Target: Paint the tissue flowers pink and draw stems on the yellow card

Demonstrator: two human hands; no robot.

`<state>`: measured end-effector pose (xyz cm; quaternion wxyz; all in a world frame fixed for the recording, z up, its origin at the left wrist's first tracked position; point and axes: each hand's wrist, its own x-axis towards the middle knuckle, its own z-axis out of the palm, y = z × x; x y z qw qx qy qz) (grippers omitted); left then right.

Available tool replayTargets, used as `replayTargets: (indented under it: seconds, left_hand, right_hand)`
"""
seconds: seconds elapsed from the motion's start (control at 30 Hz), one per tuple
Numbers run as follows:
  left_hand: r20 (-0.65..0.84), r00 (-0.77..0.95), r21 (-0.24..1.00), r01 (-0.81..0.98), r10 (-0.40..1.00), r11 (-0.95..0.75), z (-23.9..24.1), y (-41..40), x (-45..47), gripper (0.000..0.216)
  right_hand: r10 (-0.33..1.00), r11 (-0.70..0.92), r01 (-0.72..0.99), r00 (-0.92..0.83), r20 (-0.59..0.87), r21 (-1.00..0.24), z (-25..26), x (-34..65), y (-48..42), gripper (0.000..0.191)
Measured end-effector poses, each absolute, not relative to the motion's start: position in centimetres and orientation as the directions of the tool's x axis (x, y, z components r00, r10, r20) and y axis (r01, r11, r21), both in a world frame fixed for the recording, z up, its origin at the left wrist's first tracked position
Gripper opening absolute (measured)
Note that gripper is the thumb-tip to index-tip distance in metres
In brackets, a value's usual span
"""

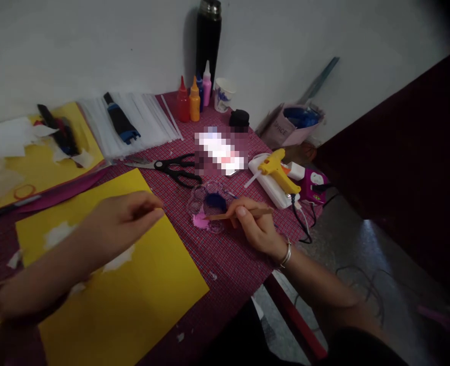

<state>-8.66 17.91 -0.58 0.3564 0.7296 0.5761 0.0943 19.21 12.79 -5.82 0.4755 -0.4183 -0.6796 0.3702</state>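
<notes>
My right hand (256, 226) grips a wooden paintbrush (235, 215) whose tip sits in pink paint on a clear flower-shaped palette (208, 205). The palette also holds dark blue paint. My left hand (123, 219) hovers over a yellow paper sheet (125, 284), fingers pressed together in a pinch; what it holds, if anything, is too small to make out. White torn paper bits (59, 234) lie on the yellow sheet under my left forearm.
Black scissors (175, 169) lie behind the palette. A yellow glue gun (278, 172) rests at the right edge, cable hanging off. Paint bottles (192, 99), a paper cup (223, 94) and a black flask (208, 35) stand at the wall. White strips (133, 122) lie back left.
</notes>
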Motion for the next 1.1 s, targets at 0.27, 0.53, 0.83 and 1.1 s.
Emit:
replayTargets:
  seconds: [0.27,0.53,0.83,1.1]
  left_hand:
    - [-0.329,0.374,0.489,0.853,0.867,-0.183,-3.8,21.5,-1.6,0.016]
    - [-0.325,0.343,0.458,0.872,0.881,-0.17,-4.2,21.6,-1.5,0.01]
    - [-0.321,0.321,0.502,0.856,0.891,-0.127,-4.6,21.7,-1.8,0.01]
    - [-0.325,0.313,0.485,0.865,0.893,-0.126,-4.6,21.7,-1.7,0.008]
  right_hand:
    - [0.881,0.448,0.327,-0.323,0.347,-0.832,-5.4,19.2,13.3,0.022]
    - [0.908,0.374,0.302,-0.313,0.279,-0.877,-5.4,19.5,13.3,0.024]
    - [0.888,0.403,0.3,-0.356,0.29,-0.865,-5.3,19.3,13.4,0.022]
    - [0.887,0.382,0.304,-0.387,0.253,-0.873,-5.2,19.3,13.5,0.025]
